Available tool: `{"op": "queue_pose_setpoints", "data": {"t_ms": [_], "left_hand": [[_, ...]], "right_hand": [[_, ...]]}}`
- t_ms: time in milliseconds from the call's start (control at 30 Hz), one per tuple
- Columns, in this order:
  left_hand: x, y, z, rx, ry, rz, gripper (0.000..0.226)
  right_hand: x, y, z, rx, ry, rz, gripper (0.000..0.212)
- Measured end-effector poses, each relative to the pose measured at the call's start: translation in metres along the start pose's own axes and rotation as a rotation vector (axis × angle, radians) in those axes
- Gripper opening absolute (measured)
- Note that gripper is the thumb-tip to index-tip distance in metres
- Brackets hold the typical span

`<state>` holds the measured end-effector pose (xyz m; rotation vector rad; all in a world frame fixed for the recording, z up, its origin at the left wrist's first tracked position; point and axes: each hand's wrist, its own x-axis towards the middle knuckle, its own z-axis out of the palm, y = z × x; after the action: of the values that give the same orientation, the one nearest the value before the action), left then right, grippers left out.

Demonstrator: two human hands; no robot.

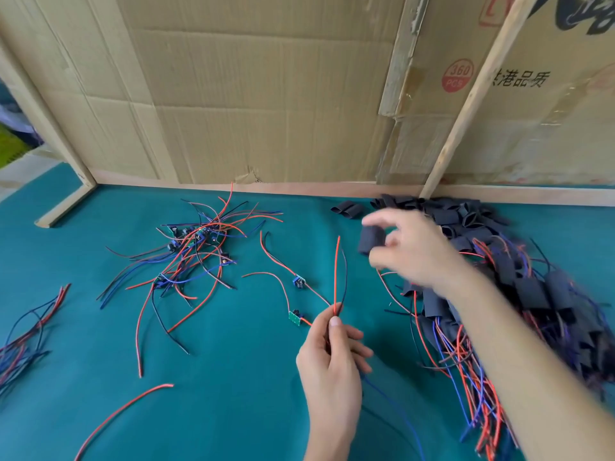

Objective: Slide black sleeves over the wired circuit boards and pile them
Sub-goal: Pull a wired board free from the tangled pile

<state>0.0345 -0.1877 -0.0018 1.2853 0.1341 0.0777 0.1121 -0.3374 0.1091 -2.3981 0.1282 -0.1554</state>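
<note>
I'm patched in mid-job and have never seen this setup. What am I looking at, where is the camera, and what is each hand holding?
There is no machine here: a person works with two bare hands, filmed from one wide-angle camera on their head, looking down at a green cloth backed by cardboard. The left hand pinches the red and black wires of one board; that board itself I cannot make out. The right hand, blurred by motion, holds one black sleeve. Unsleeved wired boards lie tangled at centre left, with two loose ones nearer the hands. Empty sleeves lie far right; finished, sleeved boards are piled under the right forearm.
</note>
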Motion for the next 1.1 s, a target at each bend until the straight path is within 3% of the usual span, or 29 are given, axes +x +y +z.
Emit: {"op": "queue_pose_setpoints", "data": {"t_ms": [100, 200, 467, 633, 700, 867, 1000, 1100], "left_hand": [[-0.002, 0.001, -0.001, 0.027, 0.019, 0.016, 0.024], [-0.003, 0.000, -0.002, 0.137, 0.023, 0.084, 0.027], [-0.001, 0.003, 0.001, 0.162, -0.008, 0.086, 0.030], [-0.003, 0.004, 0.003, 0.131, 0.005, 0.062, 0.031], [-0.002, 0.004, 0.003, 0.137, -0.015, 0.070, 0.029], [-0.002, 0.003, 0.002, 0.143, -0.082, 0.068, 0.035], [-0.003, -0.001, 0.002, 0.166, -0.123, 0.051, 0.043], [-0.005, 0.000, 0.004, 0.172, -0.140, 0.046, 0.029]], "right_hand": [[-0.058, 0.005, 0.037, 0.239, -0.098, 0.036, 0.061], [-0.078, 0.017, 0.062, 0.356, -0.074, 0.050, 0.063], [-0.085, 0.030, 0.061, 0.925, -0.160, 0.045, 0.047], [-0.085, 0.031, 0.060, 0.976, -0.177, 0.024, 0.041], [-0.084, 0.032, 0.055, 0.954, -0.046, 0.042, 0.041], [-0.080, 0.037, 0.042, 0.944, 0.462, -0.025, 0.036], [-0.079, 0.033, 0.036, 0.994, 0.690, -0.031, 0.026], [-0.079, 0.035, 0.028, 1.090, 0.803, 0.012, 0.019]]}}
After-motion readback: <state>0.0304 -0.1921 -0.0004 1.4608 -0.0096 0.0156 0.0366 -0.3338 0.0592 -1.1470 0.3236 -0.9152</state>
